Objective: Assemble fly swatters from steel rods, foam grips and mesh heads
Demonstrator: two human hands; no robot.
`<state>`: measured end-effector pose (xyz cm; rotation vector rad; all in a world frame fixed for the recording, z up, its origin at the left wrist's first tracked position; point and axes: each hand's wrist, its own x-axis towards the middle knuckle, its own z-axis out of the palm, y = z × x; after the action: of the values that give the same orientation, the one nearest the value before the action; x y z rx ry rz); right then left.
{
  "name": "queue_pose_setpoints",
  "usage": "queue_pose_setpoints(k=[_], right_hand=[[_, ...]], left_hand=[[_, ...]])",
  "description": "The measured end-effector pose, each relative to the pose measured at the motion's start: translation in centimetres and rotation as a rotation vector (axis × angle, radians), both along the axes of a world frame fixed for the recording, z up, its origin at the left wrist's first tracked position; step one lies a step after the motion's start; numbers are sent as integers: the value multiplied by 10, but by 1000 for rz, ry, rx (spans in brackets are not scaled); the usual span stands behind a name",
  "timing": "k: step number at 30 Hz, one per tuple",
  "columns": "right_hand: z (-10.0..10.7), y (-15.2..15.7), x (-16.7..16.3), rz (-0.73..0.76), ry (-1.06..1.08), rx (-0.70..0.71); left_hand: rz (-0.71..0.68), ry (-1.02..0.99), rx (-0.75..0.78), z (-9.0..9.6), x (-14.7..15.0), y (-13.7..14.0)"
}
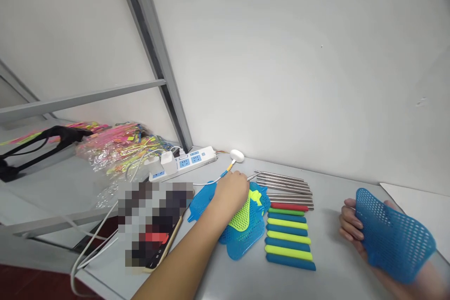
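My left hand (232, 190) is closed above the pile of swatter heads, with a thin metal rod (253, 176) sticking out past its fingers. Most of its grip is hidden by the back of the hand. Under it lie blue fly swatter heads (242, 245) and yellow-green ones (241, 219), perforated and overlapping. At the right, my right hand (351, 222) holds a blue fly swatter head (393, 239), which covers part of the palm. Between the hands, several metal rods (284, 184) lie side by side, and below them a row of red, green, yellow and blue handles (288, 236).
A white power strip (197, 158) with plugs and a round white device (236, 155) sit by the wall. A phone (154, 229), partly pixelated, lies at the left. Plastic-wrapped colourful items (119, 145) and a black strap (59, 138) lie beyond the grey frame (154, 42).
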<state>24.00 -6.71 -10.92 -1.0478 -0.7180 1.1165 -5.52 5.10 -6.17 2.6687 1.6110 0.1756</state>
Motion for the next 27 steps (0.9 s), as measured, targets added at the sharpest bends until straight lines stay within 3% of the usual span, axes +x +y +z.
queue_pose_setpoints(k=[5,9,11,15,17,20,23,25,27], right_hand=[[16,-6,-6,-37,256,-75],[36,-19,-24,-37,300,-8],[44,-25,-34,-52,297,67],[52,-35,-44,-3,185,42],[53,-39,-46,55,141,11],[53,-43,-47,89,170,55],[54,-42,-49,37,229,81],[55,-39,-49,-40,268,70],[58,-35,-45,-127,297,51]], left_hand=[[25,-32,41,16,7,-10],[2,-103,59,36,16,-29],[-52,-200,-29,42,20,-40],[-218,-493,-409,44,28,-58],[-295,-648,-671,41,32,-63],[-369,-824,-1301,36,39,-64],[-450,-834,-1872,35,54,-62],[-509,-813,-2056,36,71,-61],[-517,-863,-2128,38,91,-64]])
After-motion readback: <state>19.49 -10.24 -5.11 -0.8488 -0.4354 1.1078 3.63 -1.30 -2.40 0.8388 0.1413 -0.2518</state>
